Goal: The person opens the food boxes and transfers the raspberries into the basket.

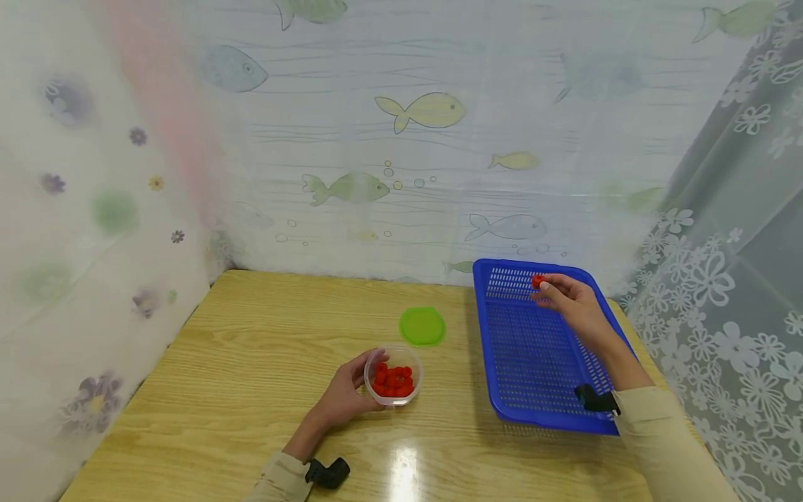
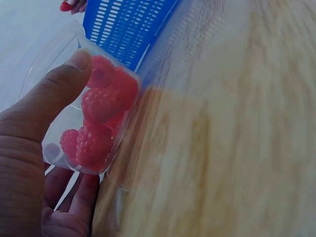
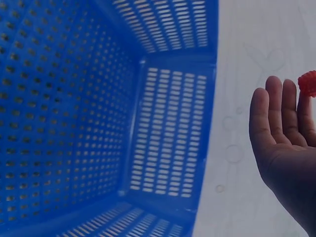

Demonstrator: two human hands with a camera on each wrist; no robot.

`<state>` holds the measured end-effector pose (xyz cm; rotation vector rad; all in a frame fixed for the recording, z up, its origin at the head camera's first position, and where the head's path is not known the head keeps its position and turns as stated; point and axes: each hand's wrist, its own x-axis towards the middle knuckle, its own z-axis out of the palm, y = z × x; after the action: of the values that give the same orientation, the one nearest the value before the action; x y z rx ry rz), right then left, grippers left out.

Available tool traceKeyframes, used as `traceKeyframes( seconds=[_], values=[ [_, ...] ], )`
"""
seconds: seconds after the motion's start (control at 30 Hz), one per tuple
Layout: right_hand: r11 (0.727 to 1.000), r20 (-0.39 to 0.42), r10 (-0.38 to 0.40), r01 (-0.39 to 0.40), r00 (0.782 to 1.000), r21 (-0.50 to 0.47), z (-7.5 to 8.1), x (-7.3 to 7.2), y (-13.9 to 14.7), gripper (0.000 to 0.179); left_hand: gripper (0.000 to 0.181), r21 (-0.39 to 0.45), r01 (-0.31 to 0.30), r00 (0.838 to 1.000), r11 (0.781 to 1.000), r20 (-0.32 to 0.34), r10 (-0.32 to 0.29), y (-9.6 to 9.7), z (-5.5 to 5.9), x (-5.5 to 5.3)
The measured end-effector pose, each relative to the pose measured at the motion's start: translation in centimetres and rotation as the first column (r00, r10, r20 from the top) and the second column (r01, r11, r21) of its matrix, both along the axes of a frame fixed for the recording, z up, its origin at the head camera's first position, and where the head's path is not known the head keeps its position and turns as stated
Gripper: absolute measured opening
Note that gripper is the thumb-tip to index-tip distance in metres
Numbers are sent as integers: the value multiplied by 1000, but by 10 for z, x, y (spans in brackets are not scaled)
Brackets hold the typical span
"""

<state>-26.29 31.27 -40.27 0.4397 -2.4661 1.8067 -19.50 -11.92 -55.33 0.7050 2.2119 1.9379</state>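
Observation:
My left hand [image 1: 346, 392] grips a clear plastic tub [image 1: 394, 400] from its left side, the thumb along the wall in the left wrist view. Several red raspberries [image 2: 101, 106] lie in the bottom of the tub. Over the far part of a blue perforated basket [image 1: 491, 362], my right hand [image 1: 574, 307] pinches a single raspberry [image 3: 308, 83] at its fingertips. The other fingers of that hand are stretched out in the right wrist view. Inside the basket, only its bare slotted walls and floor show.
A bright green round lid [image 1: 423, 326] lies on the wooden table [image 1: 282, 328] behind the tub. A fish-patterned curtain [image 1: 376, 139] hangs along the table's far edge, and a sheer floral curtain [image 1: 734, 335] hangs to the right of the basket.

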Motion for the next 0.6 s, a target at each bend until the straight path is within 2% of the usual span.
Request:
traceKeyframes(
  seconds=[0.2, 0.37, 0.6],
  values=[
    [997, 88, -52, 48, 995, 53, -15, -12, 9, 54, 94, -2, 1, 1000, 1000, 4, -1, 0, 0, 1],
    [991, 127, -74, 58, 989, 119, -25, -19, 11, 56, 95, 2, 1, 1000, 1000, 9, -1, 0, 0, 1],
    [988, 154, -74, 51, 985, 146, -27, -22, 11, 56, 94, 3, -2, 1000, 1000, 6, 2, 0, -1, 1]
  ],
)
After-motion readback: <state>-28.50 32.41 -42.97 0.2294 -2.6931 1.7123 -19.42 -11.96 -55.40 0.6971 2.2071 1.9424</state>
